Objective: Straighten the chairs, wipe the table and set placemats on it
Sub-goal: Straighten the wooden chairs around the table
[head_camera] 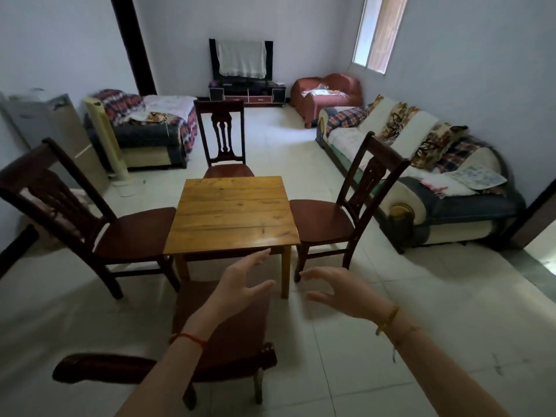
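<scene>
A small square wooden table (233, 215) stands in the middle of the tiled floor, its top bare. Dark wooden chairs surround it: one at the far side (224, 139), one at the left (99, 218) angled outward, one at the right (337, 218), and a near chair (228, 335) just below me, its back rail toward me. My left hand (240, 284) hovers over the near chair's seat, fingers spread and holding nothing. My right hand (340, 293) is stretched out beside it over the floor, fingers loosely bent, also empty.
A long patterned sofa (421, 164) lines the right wall and a smaller sofa (150, 130) sits at the left. A TV stand (246, 91) is at the back wall. A grey cabinet (51, 127) and a pale tower fan (105, 136) stand far left.
</scene>
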Tool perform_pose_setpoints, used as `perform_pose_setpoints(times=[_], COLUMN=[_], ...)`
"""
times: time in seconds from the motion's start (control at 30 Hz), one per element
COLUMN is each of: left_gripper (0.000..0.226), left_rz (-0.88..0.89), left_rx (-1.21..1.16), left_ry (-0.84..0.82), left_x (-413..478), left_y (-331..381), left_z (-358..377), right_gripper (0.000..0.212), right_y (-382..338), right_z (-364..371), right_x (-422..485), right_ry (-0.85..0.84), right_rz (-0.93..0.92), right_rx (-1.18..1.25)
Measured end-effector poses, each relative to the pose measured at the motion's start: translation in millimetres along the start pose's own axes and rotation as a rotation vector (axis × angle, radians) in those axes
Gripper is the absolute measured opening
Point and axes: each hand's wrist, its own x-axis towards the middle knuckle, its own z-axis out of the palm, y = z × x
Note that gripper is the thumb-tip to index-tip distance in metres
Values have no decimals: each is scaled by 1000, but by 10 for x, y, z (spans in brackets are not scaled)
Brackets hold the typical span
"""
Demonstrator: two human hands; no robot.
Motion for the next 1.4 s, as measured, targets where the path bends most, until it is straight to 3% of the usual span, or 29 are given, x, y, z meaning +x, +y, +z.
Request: perform_pose_setpoints(times=[0.1, 0.33, 0.53, 0.7, 0.93, 1.4], left_gripper=[67, 64, 70, 72, 76, 72], left_rz=[50, 127, 141, 143, 155, 15], left_rx=[-23, -86, -131, -104, -135, -138], left_ry=[72, 102, 112, 110, 132, 251], left_x=[376, 1308, 2100, 2853, 4116, 6892], left_y=[356, 1222, 1694, 1820, 1764, 1516], left_z=[342, 1475, 2213, 2594, 3031, 3392], right_gripper=[75, 78, 75, 62, 70, 75], right_y=[504, 1945, 2994, 3687, 4742, 6589], right_z=[-408, -1172, -1756, -2107, -2494, -3854], right_x=[-305, -830, -758, -360, 383, 2570], right_ry=[97, 114, 131, 156, 268, 220], right_rz=[5, 36, -17, -44, 21, -95], right_rx=[-2, -32, -6, 22, 339, 344])
